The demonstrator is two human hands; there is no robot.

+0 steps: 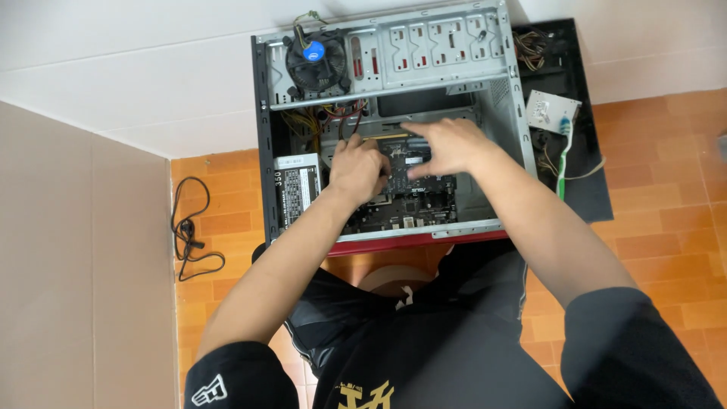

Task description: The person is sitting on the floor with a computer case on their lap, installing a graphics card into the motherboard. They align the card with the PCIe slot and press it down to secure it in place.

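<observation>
An open grey computer case (515,113) lies on its side on the floor in front of me. A dark motherboard (413,204) sits inside it. My left hand (357,168) is curled down on the board's left part, fingers closed; what it grips is hidden. My right hand (447,144) rests on the board's upper middle, fingers spread and pressing near a slot. A black cooler fan with a blue centre (314,62) lies on the case's upper left frame. A power supply (297,188) sits at the case's left side.
A black side panel (587,193) lies right of the case with a small silver part (553,110) and a green-and-white toothbrush (562,163) on it. A black cable (189,235) lies on the orange tiles at left. A beige board (76,265) stands at far left.
</observation>
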